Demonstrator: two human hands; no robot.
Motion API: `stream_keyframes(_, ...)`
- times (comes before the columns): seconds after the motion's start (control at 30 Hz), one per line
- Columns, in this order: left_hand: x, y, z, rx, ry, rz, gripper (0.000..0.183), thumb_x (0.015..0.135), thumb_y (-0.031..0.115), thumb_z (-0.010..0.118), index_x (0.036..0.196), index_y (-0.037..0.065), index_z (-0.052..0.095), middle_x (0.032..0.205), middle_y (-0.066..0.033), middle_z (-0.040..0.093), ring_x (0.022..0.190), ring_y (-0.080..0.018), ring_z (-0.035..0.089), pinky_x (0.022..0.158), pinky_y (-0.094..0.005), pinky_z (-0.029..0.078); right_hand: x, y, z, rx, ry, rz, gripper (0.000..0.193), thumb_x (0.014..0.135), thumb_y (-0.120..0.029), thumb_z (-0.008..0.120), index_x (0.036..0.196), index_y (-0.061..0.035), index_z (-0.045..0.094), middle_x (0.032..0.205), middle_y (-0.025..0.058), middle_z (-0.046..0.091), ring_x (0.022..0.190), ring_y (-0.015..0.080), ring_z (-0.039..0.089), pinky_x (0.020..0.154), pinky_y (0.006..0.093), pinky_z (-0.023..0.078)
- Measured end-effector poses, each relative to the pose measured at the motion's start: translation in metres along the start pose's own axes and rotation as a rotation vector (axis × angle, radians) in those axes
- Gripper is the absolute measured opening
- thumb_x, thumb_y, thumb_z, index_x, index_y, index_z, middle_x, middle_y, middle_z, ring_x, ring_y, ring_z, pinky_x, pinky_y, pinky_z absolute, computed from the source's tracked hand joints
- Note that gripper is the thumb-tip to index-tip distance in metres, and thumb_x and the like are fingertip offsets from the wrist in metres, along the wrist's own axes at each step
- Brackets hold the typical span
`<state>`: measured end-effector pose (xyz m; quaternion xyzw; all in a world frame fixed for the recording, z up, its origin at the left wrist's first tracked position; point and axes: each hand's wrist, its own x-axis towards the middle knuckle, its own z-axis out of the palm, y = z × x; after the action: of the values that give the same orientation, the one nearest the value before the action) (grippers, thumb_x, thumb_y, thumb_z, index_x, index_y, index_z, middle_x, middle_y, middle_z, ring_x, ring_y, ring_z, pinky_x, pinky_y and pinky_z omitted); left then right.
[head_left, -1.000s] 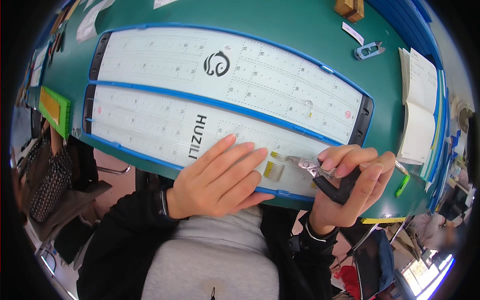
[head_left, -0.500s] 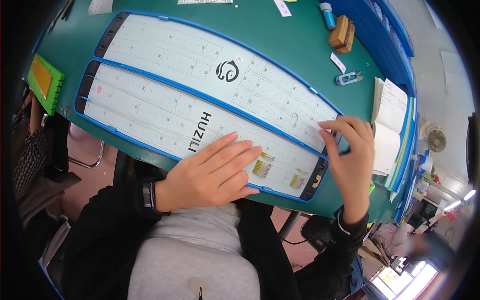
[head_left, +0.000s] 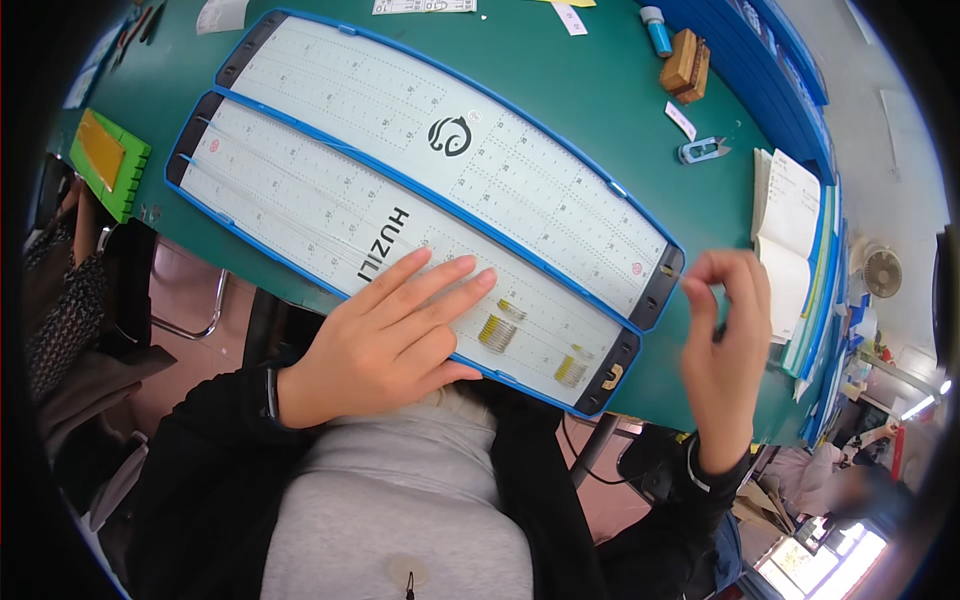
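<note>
A long, blue-rimmed case lies unfolded on the desk, its two white panels side by side with dashed grids and black end strips. My left hand rests on the nearer panel, fingers stretched out and apart. Beside its fingertips is a row of small yellow pieces; a second yellow row sits closer to the right end. Fine clear strands run along this panel from its left end. Just off the case's right end, my right hand is raised, thumb and forefinger pinched; what they hold is too fine to make out.
On the green desk are a wooden block, a blue-capped bottle, thread snips and an open notebook. A green tray stands at the left edge, near another person's arm. A blue partition borders the right.
My right hand has moved rightward from over the far panel to past the case's end, still pinched. My left hand stays flat on the nearer panel. The whole view has shifted slightly.
</note>
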<state>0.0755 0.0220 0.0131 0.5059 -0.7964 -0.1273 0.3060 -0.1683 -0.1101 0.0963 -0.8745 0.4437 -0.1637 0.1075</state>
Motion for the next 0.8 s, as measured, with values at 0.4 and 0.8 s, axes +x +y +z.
stream_keyframes(0.4, 0.008, 0.011, 0.006, -0.036, 0.038, 0.012, 0.032, 0.078, 0.023, 0.075, 0.104, 0.007, 0.065, 0.121, -0.014, 0.065, 0.113, -0.0283, 0.062, 0.103, -0.0451, 0.044, -0.04, -0.016, 0.019, 0.076, -0.064, 0.054, 0.016, 0.075, 0.004, 0.069, 0.087, -0.005, 0.064, 0.085, 0.0077, 0.058, 0.081, 0.0281, 0.055, 0.071, 0.0355, 0.044)
stream_keyframes(0.8, -0.001, -0.007, -0.029, 0.071, 0.263, -0.274, 0.029, 0.069, 0.001, 0.079, 0.096, 0.005, 0.068, 0.094, -0.0078, 0.064, 0.087, -0.0261, 0.06, 0.075, -0.0344, 0.049, -0.033, -0.031, 0.016, 0.126, -0.101, 0.045, 0.018, 0.076, 0.005, 0.069, 0.091, -0.0052, 0.065, 0.084, 0.0088, 0.057, 0.082, 0.0279, 0.054, 0.07, 0.0351, 0.044)
